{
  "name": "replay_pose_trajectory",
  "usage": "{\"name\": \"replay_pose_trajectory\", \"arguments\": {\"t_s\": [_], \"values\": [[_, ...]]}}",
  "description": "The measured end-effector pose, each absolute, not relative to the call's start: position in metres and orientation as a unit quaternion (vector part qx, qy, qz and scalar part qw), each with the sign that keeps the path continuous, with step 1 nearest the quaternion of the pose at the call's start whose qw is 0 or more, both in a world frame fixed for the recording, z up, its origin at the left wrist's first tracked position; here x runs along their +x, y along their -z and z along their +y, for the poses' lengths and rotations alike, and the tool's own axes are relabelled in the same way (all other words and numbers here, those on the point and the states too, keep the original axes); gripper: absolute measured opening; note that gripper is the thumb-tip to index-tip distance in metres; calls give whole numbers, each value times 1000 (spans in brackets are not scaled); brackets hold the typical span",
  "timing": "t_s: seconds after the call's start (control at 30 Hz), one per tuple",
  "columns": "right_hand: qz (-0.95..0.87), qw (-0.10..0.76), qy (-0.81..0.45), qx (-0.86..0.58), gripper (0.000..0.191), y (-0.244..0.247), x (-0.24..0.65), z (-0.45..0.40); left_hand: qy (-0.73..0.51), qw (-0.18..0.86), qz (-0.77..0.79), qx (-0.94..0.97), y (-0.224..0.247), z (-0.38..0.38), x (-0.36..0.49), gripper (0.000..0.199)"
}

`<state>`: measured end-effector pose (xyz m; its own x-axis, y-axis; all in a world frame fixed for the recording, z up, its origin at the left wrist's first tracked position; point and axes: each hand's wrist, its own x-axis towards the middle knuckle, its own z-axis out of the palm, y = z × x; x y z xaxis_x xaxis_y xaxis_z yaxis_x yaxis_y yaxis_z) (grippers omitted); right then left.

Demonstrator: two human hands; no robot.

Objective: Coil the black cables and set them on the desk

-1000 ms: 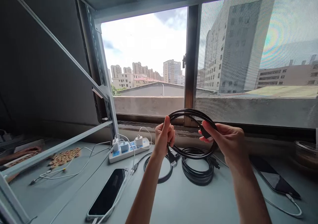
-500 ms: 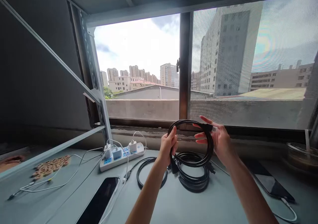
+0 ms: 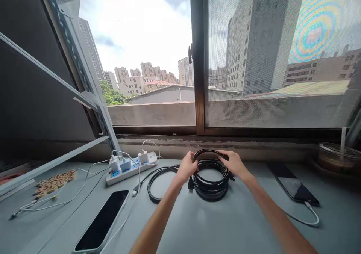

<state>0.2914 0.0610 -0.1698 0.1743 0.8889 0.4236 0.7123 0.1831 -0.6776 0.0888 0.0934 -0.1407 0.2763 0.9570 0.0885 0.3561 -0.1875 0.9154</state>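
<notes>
- what's changed since half a second ago?
- the coiled black cable (image 3: 208,151) was higher; it's now down at the lower black coil (image 3: 211,197) on the grey desk (image 3: 203,229), resting on it or just above, i can't tell which.
- and the pose?
- left hand (image 3: 186,168) and right hand (image 3: 233,164) reach forward, angled inward.
- their grip?
- left grasps the cable's left side; right, fingers spread earlier, now curls round its right side.

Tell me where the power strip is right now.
In the head view, the power strip lies left of the left hand, on the table just beyond the left-side phone.
</notes>
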Motion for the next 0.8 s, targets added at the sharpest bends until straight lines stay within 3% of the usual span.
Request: {"name": "replay_pose_trajectory", "arguments": {"t_s": [0.17, 0.43, 0.53, 0.63, 0.8], "values": [[-617, 353, -109, -695, 34, 197, 288, 63, -276, 237, 550, 751, 168, 93, 100, 34], [-636, 247, -70, -728, 29, 196, 276, 62, -192, 79, 571, 794, 180, 94, 100, 40], [-647, 215, -65, -729, 25, 197, 276, 65, -184, 54, 521, 832, 170, 85, 103, 38], [-653, 190, -62, -731, 25, 201, 276, 67, -160, 66, 432, 885, 167, 67, 108, 23], [-679, 156, -62, -715, 38, 202, 278, 70, -116, 58, 366, 921, 192, 39, 102, 56]]}}
